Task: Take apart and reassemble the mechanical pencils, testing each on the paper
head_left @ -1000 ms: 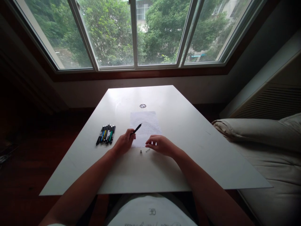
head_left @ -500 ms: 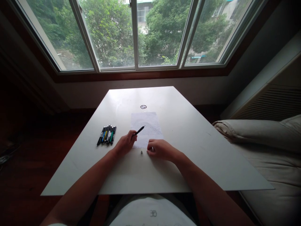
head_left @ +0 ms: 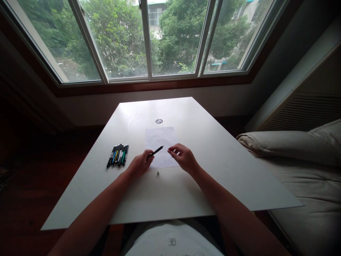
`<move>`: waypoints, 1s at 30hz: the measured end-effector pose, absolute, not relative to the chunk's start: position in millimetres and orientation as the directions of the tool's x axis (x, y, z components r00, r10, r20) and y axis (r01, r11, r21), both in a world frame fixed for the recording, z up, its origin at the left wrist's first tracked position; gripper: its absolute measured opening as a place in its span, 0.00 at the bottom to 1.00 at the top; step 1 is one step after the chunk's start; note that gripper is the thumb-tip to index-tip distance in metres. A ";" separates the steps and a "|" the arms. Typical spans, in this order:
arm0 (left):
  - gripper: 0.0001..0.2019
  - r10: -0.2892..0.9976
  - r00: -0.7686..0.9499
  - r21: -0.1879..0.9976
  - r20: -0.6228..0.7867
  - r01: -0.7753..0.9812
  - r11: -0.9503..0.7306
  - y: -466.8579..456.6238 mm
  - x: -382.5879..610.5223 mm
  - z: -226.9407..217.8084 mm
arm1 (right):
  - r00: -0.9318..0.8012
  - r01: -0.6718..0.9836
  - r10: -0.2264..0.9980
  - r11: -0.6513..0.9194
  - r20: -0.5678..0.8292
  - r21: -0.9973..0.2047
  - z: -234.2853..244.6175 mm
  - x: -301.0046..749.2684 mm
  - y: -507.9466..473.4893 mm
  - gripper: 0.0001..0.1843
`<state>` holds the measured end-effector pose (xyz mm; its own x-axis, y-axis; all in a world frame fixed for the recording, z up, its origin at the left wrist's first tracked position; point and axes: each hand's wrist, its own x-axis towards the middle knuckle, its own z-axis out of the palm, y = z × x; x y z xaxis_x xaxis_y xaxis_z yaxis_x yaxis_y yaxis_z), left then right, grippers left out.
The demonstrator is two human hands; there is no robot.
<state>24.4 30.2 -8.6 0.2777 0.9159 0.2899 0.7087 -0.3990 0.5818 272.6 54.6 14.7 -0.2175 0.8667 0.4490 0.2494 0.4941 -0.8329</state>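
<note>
My left hand (head_left: 140, 163) is closed around a black pen (head_left: 157, 151), which slants up to the right over a printed sheet of paper (head_left: 160, 137). Its narrow end points towards my right hand (head_left: 183, 156), just past the pen's tip. The thumb and forefinger of that hand are pinched together above the paper's right side; anything between them is too small to make out. A tiny metallic piece (head_left: 158, 173), perhaps a pen tip cone, rests on the white table (head_left: 160, 199) below the paper's near edge.
Several pens (head_left: 117, 155) lie side by side to the left of the paper. Beyond the sheet is a small round black-and-white emblem (head_left: 159, 121) on the tabletop. A beige sofa (head_left: 293, 149) stands on the right, and a window (head_left: 149, 42) spans the far wall.
My right hand has risen from the table near the tiny piece and moved forward to the pen's tip. My left hand still holds the pen. The whole view has shifted slightly.
</note>
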 end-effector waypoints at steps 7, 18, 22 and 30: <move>0.10 0.890 0.333 0.523 0.312 0.722 -0.453 28.8 25.8 -5.4 | -0.132 0.070 0.909 0.405 0.394 -0.911 14.2 268.5 51.4 0.14; 0.10 0.871 0.371 0.474 0.323 0.733 -0.488 28.5 27.2 -7.0 | -0.152 -0.030 0.955 0.254 0.256 -0.967 7.1 266.8 52.2 0.18; 0.10 0.865 0.389 0.461 0.317 0.734 -0.498 28.5 26.7 -6.9 | -0.179 -0.013 0.954 0.243 0.242 -0.970 4.8 265.6 52.4 0.18; 0.10 0.872 0.376 0.475 0.313 0.733 -0.487 28.2 26.9 -5.4 | -0.140 -0.103 0.966 0.203 0.216 -0.974 8.7 267.4 53.0 0.19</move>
<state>26.9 28.2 -5.4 0.3760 0.8721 0.3131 0.7330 -0.4866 0.4753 267.4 53.0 8.7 -0.1404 0.9662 0.2162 -0.1026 0.2030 -0.9738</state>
